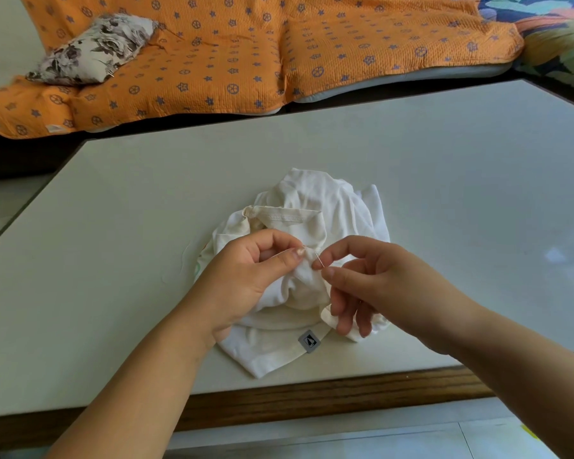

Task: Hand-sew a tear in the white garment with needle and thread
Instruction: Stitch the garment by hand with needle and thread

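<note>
my left hand (246, 276) pinches a bunched fold of the white garment (312, 200), just above its grey label (309, 341). my right hand (371, 276) nips the needle (318, 260) against that fold. if the fold slips, i could prick my thumb.

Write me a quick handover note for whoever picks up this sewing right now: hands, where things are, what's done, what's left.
Left hand: pinches a raised fold of the white garment.
Right hand: pinches the needle at that fold.
The garment lies bunched on the table, grey label at the near hem.
Done: a stitch seems under way; finished stitches and the tear itself are not visible.
Left: likely pull the needle through, then more stitches and a knot.
</note>
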`<state>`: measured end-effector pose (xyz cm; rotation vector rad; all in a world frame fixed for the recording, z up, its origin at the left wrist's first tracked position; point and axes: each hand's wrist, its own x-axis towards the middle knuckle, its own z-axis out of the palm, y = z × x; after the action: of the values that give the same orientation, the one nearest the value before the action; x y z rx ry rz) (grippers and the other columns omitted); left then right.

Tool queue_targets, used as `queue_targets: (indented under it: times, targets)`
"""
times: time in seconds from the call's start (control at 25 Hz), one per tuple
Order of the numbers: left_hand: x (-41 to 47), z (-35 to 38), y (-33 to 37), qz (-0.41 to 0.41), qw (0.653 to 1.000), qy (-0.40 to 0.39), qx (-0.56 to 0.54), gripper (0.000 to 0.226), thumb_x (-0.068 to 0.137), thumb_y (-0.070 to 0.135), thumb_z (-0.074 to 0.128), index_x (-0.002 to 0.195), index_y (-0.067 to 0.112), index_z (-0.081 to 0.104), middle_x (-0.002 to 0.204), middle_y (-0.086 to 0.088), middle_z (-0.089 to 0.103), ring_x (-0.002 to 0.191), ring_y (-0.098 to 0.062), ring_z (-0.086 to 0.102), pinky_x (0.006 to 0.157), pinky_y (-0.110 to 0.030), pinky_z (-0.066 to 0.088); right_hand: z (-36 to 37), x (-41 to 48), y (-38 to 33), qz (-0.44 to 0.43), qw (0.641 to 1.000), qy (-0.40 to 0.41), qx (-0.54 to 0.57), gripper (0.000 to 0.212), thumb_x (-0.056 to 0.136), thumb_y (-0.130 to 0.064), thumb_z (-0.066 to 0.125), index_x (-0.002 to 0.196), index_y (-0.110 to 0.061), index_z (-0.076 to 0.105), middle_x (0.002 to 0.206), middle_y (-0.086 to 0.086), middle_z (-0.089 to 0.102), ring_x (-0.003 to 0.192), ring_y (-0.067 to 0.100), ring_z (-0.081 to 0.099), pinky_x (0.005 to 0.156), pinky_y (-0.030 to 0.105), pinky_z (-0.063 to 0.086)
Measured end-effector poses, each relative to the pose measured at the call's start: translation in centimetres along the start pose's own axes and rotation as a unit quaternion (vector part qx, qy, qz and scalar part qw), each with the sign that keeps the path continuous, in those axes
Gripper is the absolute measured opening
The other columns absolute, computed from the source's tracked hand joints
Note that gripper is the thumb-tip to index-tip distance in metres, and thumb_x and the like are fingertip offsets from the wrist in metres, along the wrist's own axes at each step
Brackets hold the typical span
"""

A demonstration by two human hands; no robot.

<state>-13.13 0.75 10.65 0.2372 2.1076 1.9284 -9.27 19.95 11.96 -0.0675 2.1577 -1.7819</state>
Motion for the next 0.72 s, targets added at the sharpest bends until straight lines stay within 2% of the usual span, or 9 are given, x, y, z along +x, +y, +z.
queue_targets:
  times: [0.28, 0.56, 0.72]
  targets:
    - [-0.09, -0.03, 0.06, -0.01, 1.0, -0.007, 0.008, 0.006, 0.088, 0.016, 0.064, 0.092, 0.014, 0.069, 0.081, 0.007, 0.074, 0.084, -0.002, 0.068, 0.08, -0.012, 0.05, 0.3, 0.23, 0.05, 0.01, 1.0, 0.01, 0.0, 0.008, 0.096, -0.018, 0.061, 0.096, -0.013, 0.067, 0.061, 0.008, 0.066, 0.049, 0.021, 0.062, 0.047, 0.028, 0.047]
    - [-0.16, -0.11, 0.09, -0.017, 1.0, -0.002, 0.015, 0.013, 0.083, 0.023, 0.067, 0.093, 0.015, 0.069, 0.084, 0.004, 0.074, 0.088, -0.005, 0.068, 0.084, -0.014, 0.051, 0.59, 0.48, 0.15, 0.008, 1.0, 0.025, -0.006, 0.009, 0.096, -0.016, 0.061, 0.097, -0.011, 0.068, 0.059, 0.007, 0.066, 0.049, 0.021, 0.062, 0.048, 0.028, 0.046]
    - [-0.14, -0.05, 0.01, -0.018, 1.0, -0.001, 0.014, 0.008, 0.085, 0.02, 0.066, 0.092, 0.015, 0.068, 0.083, 0.003, 0.074, 0.087, -0.005, 0.068, 0.083, -0.015, 0.051, 0.66, 0.5, 0.19, 0.01, 0.999, 0.029, -0.011, 0.008, 0.097, -0.015, 0.06, 0.097, -0.012, 0.067, 0.059, 0.007, 0.066, 0.049, 0.021, 0.063, 0.049, 0.027, 0.046]
